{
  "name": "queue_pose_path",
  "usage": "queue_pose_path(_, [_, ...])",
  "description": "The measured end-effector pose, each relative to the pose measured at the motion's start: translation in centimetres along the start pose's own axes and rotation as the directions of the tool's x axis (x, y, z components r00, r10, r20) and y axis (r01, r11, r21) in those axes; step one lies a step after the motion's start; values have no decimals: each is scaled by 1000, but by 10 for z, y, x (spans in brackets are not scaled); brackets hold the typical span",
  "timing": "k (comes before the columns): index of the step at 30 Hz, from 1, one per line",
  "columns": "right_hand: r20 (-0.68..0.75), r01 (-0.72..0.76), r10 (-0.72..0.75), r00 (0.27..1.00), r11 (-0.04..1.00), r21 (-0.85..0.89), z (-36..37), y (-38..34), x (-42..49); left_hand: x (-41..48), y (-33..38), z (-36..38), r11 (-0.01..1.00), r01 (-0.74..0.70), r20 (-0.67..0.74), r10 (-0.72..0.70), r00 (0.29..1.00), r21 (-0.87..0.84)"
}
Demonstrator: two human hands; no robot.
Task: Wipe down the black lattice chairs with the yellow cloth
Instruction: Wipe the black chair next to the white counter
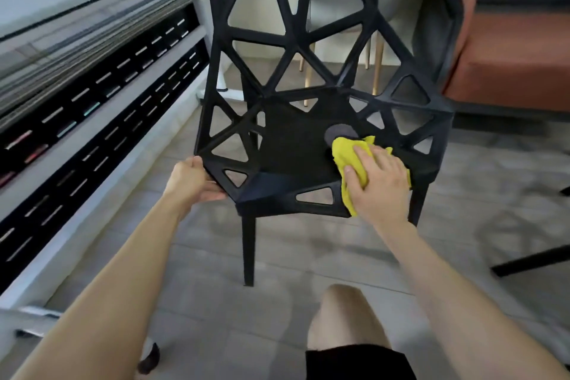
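In the head view, the black lattice chair [293, 145] stood on the floor directly in front of the person, its seat facing them and its open triangular back rising behind.

The chair looked like one rigid moulded piece, stiff and probably rather light, so I judged it could slide or tip under a strong push. The edge of the seat is a good place to hold it, because the bars there are thick. The yellow cloth [345, 153] was soft and crumpled. It will fold around the bars easily, but it could also catch in the triangular holes.

The left hand [191, 179] gripped the front left corner of the chair seat, with the fingers curled around the rim, and it seemed to keep the chair steady. The right hand [381, 182] lay flat on the cloth with fingers almost straight, and pressed it on the right side of the seat near the front edge. One end of the cloth hung down over that edge. A pale grey round mark [339, 133] showed on the seat just beyond the cloth.
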State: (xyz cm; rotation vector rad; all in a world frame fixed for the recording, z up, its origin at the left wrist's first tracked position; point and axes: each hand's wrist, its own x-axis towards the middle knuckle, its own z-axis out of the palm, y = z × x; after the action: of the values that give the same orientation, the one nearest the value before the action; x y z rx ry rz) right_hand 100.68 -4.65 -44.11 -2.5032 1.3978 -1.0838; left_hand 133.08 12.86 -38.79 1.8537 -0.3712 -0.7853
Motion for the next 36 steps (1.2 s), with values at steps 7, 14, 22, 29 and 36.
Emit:
queue_pose_path(7, [-34,-173,170,985,980,-99,17,-68,-43,-3,5,14,991,40,32,-37,999,-127])
queue_pose_path(14, [170,320,-310,935,947,-35,49,-151,-79,-5,-12,15,922,117,188,-49,981,-369])
queue_pose_path(22, [261,154,-116,958,979,-131,-18,-25,-64,-4,-14,18,916,108,231,-17,973,-386])
queue_pose_path(29, [254,-143,174,952,980,-135,-42,-54,-92,-15,-19,17,940,41,203,31,979,-339])
queue_pose_path(36, [214,-338,377,901,920,-200,-136,-50,-133,-77,-46,31,942,-29,272,126,954,-335])
